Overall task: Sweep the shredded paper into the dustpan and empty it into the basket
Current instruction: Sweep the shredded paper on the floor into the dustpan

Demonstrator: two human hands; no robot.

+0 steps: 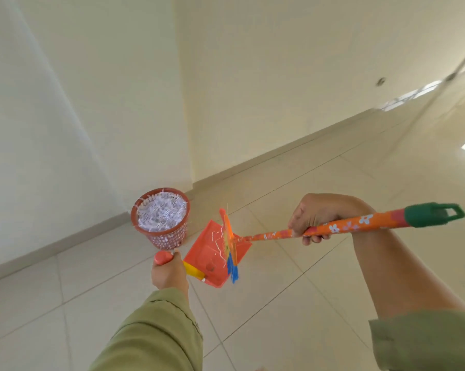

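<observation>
You're holding the dustpan [212, 253] by its handle, left hand [169, 271] with a closed grip around it, the pan sitting just ahead and to the right of that grip. Your right hand [313, 219] is wrapping its fingers around the broom [341, 226], and the bristles, well out in front of that grip, are pressing into the pan's mouth. Only a few thin strips of shredded paper [160, 215] are showing in the pan; the bulk is already heaped to the brim in the basket [169, 240], just beyond your left grip. The floor [292, 303] in view is looking swept, so you're seemingly finishing: one last tip into the basket remains.
</observation>
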